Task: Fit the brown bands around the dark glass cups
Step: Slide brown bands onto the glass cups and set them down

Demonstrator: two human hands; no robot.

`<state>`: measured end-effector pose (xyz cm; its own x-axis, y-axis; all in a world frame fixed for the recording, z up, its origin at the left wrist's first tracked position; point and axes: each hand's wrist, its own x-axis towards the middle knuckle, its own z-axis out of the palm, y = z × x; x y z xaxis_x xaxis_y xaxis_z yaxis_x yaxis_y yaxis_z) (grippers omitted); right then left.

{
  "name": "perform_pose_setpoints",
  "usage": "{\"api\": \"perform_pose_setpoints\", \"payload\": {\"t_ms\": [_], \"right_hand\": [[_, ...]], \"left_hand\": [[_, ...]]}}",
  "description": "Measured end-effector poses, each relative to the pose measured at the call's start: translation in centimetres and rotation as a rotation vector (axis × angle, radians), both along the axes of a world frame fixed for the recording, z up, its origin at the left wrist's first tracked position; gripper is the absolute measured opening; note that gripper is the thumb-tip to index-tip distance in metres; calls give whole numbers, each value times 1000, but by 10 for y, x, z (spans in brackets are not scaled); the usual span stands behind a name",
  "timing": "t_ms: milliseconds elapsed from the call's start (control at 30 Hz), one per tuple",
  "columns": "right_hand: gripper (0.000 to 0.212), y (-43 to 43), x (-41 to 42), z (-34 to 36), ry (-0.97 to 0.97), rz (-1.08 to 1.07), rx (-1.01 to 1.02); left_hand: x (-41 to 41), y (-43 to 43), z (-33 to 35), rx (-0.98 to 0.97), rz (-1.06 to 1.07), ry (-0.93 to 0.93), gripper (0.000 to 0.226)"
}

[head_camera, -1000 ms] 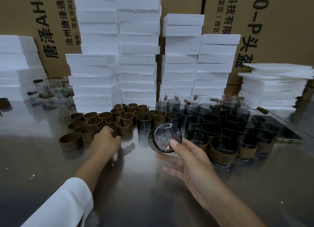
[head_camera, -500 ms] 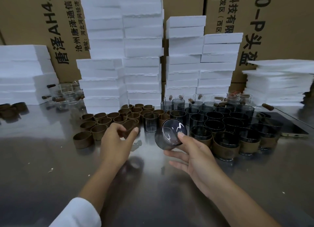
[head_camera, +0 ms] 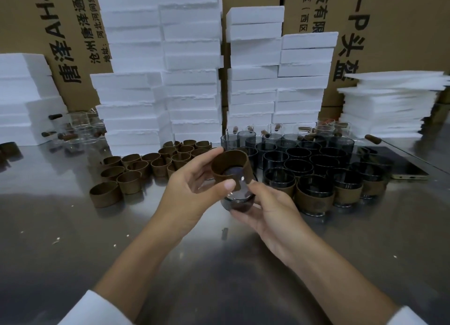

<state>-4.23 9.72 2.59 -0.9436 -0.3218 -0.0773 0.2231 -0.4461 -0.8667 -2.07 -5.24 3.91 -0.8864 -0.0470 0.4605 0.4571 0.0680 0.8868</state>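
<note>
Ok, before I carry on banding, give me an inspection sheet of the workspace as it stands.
Surface: metal tabletop, shiny, with a few white crumbs.
Job's things: brown band held at the base end of a tilted dark glass cup, not seated; loose bands left; bare cups behind banded cups right.
Clutter: clear glasses back left; flat dark device far right.
Grips: left hand pinches the band; right hand holds the cup.
Cables: nothing seen.
Surroundings: white foam stacks before printed cartons.
</note>
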Motion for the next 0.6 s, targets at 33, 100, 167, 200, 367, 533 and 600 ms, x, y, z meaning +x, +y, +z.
{"api": "perform_pose_setpoints", "payload": {"t_ms": [33, 100, 167, 200, 367, 533, 600], "right_hand": [[26, 0, 0, 0, -15, -5, -16], [37, 0, 0, 1, -30, 8, -78], [52, 1, 1, 2, -5, 46, -155], [54, 2, 1, 3, 13, 64, -185], [32, 4, 1, 6, 20, 132, -292], [66, 2, 3, 8, 51, 135, -242], [58, 2, 4, 8, 69, 125, -245]], "left_hand": [[1, 2, 0, 4, -5, 9, 65], [3, 4, 1, 12, -1, 33, 62], [3, 7, 1, 28, 4, 49, 57], [3, 8, 1, 47, 3, 54, 56], [4, 12, -2, 13, -6, 97, 52], [6, 18, -4, -71, -3, 116, 57], [6, 19, -4, -67, -8, 114, 58]]}}
